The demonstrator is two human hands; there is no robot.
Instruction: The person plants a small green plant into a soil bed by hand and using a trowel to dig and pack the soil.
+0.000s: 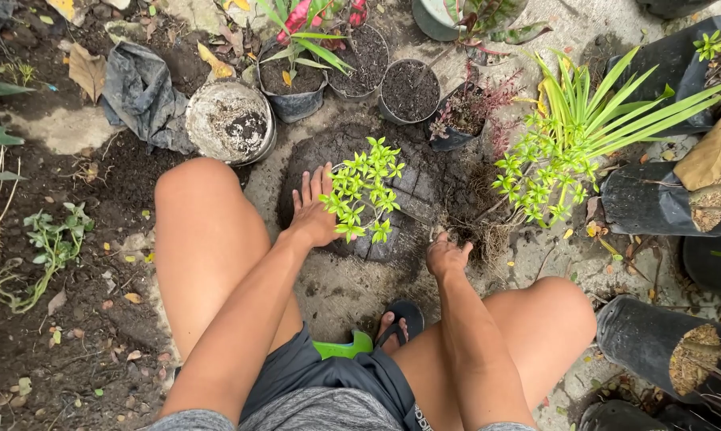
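Squatting over bare ground, knees wide, sandal (400, 319) on the concrete between them.

Right hand (447, 255) — fingers curled together into a loose fist, resting on the ground just beside the soil mound (424, 191); can't tell if it holds any soil. Left hand (312, 209) — fingers spread apart, palm flat on the dark soil, touching the base of the small green seedling (364, 187). No grip closed on the plant itself.

The seedling stands upright in the middle of the mound, root ball looks out of any bag, soil packed around it in a rough disc. My read: plant is free and roughly seated, soil pressing is partway — potting looks not yet done.

Beyond the mound: a dirty white pot (231, 121) upper left, empty of plants, a black pot of soil (410, 88) with nothing planted, and a bag with a red-leaved plant (301, 68). Right side — a taller green plant (568, 136) lying with roots exposed, black nursery bags (656, 199) on their sides.
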